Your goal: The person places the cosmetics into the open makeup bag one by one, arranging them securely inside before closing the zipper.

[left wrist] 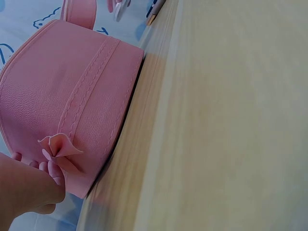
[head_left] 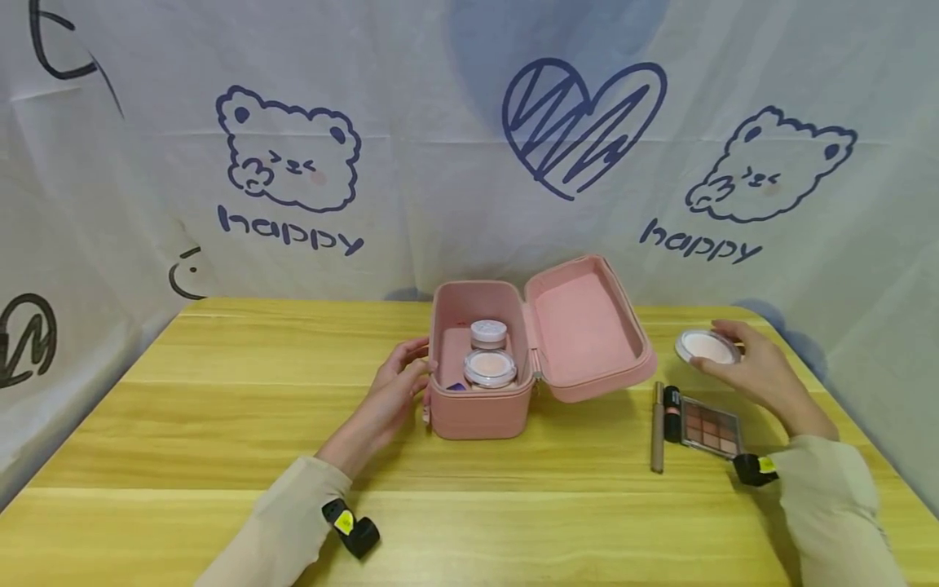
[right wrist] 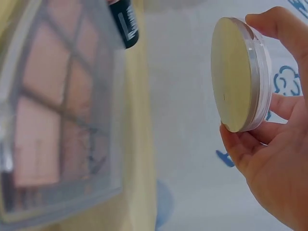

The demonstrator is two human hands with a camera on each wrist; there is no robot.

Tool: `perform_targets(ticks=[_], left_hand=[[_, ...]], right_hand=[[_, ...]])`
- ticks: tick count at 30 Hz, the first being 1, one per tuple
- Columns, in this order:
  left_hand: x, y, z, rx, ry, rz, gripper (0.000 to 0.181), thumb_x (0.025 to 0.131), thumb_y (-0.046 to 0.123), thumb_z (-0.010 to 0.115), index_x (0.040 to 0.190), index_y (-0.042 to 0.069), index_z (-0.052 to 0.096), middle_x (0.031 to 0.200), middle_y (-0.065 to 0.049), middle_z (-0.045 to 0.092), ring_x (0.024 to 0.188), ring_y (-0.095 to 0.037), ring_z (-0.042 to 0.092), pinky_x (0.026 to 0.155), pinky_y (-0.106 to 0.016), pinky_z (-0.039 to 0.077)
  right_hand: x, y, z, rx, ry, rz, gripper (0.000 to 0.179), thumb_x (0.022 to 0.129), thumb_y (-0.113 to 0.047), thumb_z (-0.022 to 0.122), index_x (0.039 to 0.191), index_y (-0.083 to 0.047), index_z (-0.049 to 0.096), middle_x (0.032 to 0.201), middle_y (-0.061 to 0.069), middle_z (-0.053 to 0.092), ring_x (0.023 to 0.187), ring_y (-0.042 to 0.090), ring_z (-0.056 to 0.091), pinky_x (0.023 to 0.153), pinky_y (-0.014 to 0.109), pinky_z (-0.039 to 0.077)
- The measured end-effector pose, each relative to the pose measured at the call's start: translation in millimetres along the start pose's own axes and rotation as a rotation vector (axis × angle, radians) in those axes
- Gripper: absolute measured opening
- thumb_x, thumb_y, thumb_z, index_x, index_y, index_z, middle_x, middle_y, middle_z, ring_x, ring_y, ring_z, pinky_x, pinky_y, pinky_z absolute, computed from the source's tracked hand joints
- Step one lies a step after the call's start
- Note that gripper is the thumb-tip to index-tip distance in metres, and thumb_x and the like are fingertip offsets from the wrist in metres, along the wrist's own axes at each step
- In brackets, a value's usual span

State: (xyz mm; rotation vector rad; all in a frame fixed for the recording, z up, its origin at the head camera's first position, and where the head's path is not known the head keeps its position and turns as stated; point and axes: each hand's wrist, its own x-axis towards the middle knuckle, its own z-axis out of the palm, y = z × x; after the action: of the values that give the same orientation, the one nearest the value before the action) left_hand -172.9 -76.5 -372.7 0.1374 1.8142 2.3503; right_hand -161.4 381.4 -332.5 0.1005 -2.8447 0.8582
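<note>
At the table's far right, my right hand (head_left: 763,367) grips a round powder compact (head_left: 707,348) by its edge, thumb on the near side and fingers on the far side. The right wrist view shows this compact (right wrist: 235,77) raised, with a clear rim. My left hand (head_left: 389,395) touches the left wall of a pink cosmetic case (head_left: 477,416), its fingertips beside a pink bow (left wrist: 60,149) in the left wrist view. Inside the open case are a white-lidded jar (head_left: 488,331) and another round compact (head_left: 490,367). A small purple item (head_left: 456,386) is partly hidden there.
The case's lid (head_left: 587,326) is swung out to the right. Between it and my right forearm lie a slim gold-brown tube (head_left: 658,428), a black tube (head_left: 672,414) and an eyeshadow palette (head_left: 710,426). A printed cloth (head_left: 425,163) hangs behind the wooden table (head_left: 220,408).
</note>
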Motion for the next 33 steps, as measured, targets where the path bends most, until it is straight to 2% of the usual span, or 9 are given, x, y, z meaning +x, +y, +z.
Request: perform_targets(ticks=[7,21,33], left_hand=[[-0.3,0.4,0.0,-0.004,0.011,-0.004,0.052,0.091,0.007,0.051,0.140,-0.002,0.035,0.141,-0.019,0.034,0.123,-0.034,0.038,0.097,-0.033,0.037],[1.2,-0.4,1.1,-0.015,0.019,0.005,0.052,0.091,0.006,0.052,0.139,-0.003,0.036,0.139,-0.019,0.035,0.121,-0.032,0.040,0.095,-0.033,0.038],[0.6,-0.9,0.3,-0.004,0.026,0.008,0.053,0.090,0.007,0.053,0.139,-0.003,0.037,0.140,-0.020,0.036,0.118,-0.028,0.041,0.095,-0.033,0.038]], right_hand=[[-1.1,-13,-7,0.001,0.029,-0.044,0.076,0.087,-0.030,0.071,0.138,0.014,0.037,0.133,0.036,0.043,0.114,0.048,0.043,0.088,0.058,0.038],[-6.9,-42,-18,-0.016,0.057,-0.048,0.078,0.089,-0.029,0.068,0.145,0.009,0.030,0.137,0.034,0.041,0.117,0.050,0.040,0.088,0.061,0.037],[-13.1,-65,-21,-0.043,0.077,-0.092,0.077,0.087,-0.029,0.071,0.143,0.008,0.035,0.133,0.033,0.045,0.113,0.048,0.043,0.084,0.059,0.039]])
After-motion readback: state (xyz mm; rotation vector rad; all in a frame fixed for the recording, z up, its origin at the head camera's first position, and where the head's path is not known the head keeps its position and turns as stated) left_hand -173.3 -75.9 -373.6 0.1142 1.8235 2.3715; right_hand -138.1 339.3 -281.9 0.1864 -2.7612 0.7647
